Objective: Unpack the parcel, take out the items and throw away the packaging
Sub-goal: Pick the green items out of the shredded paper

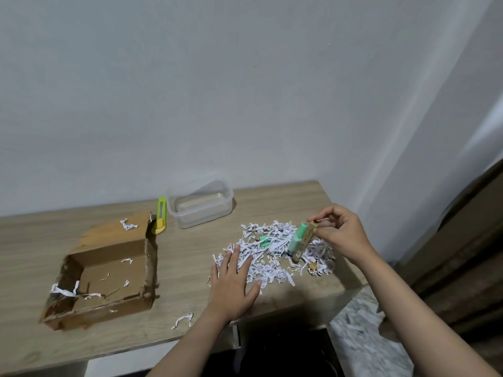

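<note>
Lifting a green item out of the shreds

Pinching a green item by its upper end, the right hand raises it from the shreds, likely to free it from the filler. Its long axis slants, top toward the fingers, bottom down into the pile. The left hand lies flat and released on the shreds, seemingly pinning them. An emptied box sits well apart on the surface, a tub behind

Left hand, right hand, bare forearms, no sleeves
</note>
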A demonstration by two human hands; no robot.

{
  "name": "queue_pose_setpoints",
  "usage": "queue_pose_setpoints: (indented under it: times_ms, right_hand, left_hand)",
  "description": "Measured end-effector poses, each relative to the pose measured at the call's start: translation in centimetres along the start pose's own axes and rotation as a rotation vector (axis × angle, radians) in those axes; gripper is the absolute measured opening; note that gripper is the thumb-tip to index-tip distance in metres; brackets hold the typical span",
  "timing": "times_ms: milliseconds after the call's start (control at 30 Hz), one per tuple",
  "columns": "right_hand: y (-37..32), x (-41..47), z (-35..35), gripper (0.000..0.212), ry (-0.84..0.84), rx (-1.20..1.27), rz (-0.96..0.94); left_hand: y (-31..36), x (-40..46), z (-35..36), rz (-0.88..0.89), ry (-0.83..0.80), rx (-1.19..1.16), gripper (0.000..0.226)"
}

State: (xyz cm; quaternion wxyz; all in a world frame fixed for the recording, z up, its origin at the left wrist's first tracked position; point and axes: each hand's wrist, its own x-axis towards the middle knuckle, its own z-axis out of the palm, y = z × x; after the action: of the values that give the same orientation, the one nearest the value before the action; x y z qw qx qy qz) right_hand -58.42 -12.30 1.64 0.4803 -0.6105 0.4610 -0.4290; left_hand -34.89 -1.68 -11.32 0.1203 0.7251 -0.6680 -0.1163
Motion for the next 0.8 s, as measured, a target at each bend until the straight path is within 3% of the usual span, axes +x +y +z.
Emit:
queue_pose_setpoints:
  times_ms: [200, 467, 667, 800]
  right_hand:
    - [-0.3, 0.7, -2.0, 0.035, 0.077, 0.193, 0.000]
    - [1.2, 3.4, -2.1, 0.038, 0.380, 0.421, 0.150]
    - [5.5, 5.8, -1.3, 0.035, 0.534, 0.217, 0.265]
    - [8.1, 5.9, -1.6, 0.021, 0.528, -0.032, 0.333]
  left_hand:
    - [0.0, 0.1, 0.0, -0.007, -0.006, 0.003, 0.069]
    - [0.0, 0.1, 0.0, -0.006, -0.017, 0.015, 0.069]
    - [-0.2, 0.2, 0.0, 0.009, -0.008, 0.000, 0.069]
    - [-0.4, 0.2, 0.1, 0.019, 0.009, -0.007, 0.073]
